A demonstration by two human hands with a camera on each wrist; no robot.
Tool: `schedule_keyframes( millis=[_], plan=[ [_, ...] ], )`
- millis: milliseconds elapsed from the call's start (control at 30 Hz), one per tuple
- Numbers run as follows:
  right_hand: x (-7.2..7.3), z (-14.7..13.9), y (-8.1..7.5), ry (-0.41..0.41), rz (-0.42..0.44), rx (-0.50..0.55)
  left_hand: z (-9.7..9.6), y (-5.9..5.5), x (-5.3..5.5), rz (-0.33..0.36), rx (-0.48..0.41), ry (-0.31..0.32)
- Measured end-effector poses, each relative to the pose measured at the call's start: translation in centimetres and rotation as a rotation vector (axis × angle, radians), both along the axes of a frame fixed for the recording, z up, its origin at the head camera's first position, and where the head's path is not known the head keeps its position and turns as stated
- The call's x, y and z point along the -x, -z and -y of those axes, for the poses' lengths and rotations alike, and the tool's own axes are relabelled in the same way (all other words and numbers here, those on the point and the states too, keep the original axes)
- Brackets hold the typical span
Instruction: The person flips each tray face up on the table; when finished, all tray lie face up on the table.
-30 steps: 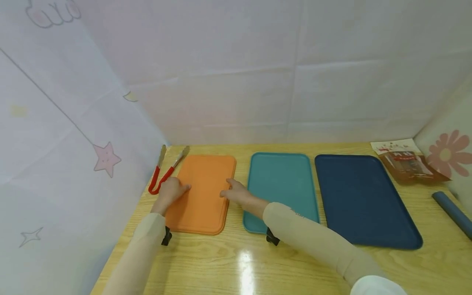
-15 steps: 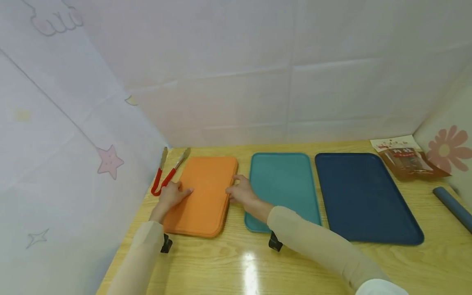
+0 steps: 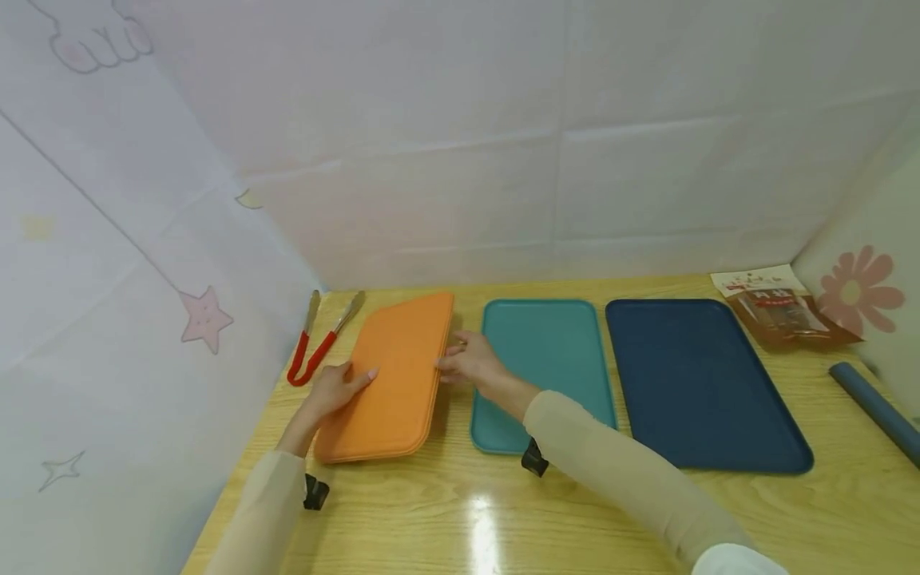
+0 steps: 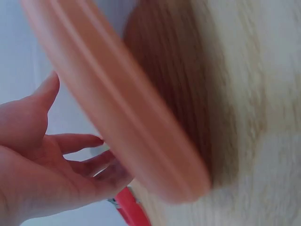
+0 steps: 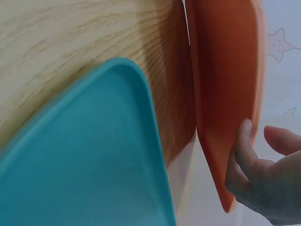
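Orange tray (image 3: 406, 343) now tilts up between my left hand (image 3: 334, 392) and right hand (image 3: 477, 365), both pinching. Lift seems begun.

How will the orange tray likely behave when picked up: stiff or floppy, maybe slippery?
The orange tray is probably stiff: tilted, it shows no visible sag. It may be slippery, since its face looks smooth. The grooved edge might mean stacked layers, which could shift apart.

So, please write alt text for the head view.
A person's left hand and right hand hold an orange tray, its right side tilted up from a wooden table. Red-handled tongs lie at left, a teal tray and a navy tray at right.
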State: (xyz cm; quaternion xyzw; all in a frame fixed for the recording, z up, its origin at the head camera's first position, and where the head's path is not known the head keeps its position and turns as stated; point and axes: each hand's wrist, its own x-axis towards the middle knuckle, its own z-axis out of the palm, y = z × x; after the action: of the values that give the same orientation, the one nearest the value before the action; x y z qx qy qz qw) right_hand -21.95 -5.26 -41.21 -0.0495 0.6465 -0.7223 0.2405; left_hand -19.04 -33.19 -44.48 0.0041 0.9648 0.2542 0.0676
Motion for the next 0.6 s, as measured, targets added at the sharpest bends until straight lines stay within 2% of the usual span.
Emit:
schedule_keyframes(
  millis=[200,433,600],
  plan=[
    [0.0,-0.2,-0.2,-0.014,-0.034,-0.062,-0.2,-0.6,-2.9,0.042,-0.067,0.083],
    [0.4,-0.8,-0.8,-0.041,-0.028,-0.054,-0.9,-1.2,-7.1,0.054,-0.081,0.059],
    [0.7,-0.9,-1.5,-0.035,-0.020,-0.023,-1.6,-1.5,-9.1,0.031,-0.095,0.056]
  ],
)
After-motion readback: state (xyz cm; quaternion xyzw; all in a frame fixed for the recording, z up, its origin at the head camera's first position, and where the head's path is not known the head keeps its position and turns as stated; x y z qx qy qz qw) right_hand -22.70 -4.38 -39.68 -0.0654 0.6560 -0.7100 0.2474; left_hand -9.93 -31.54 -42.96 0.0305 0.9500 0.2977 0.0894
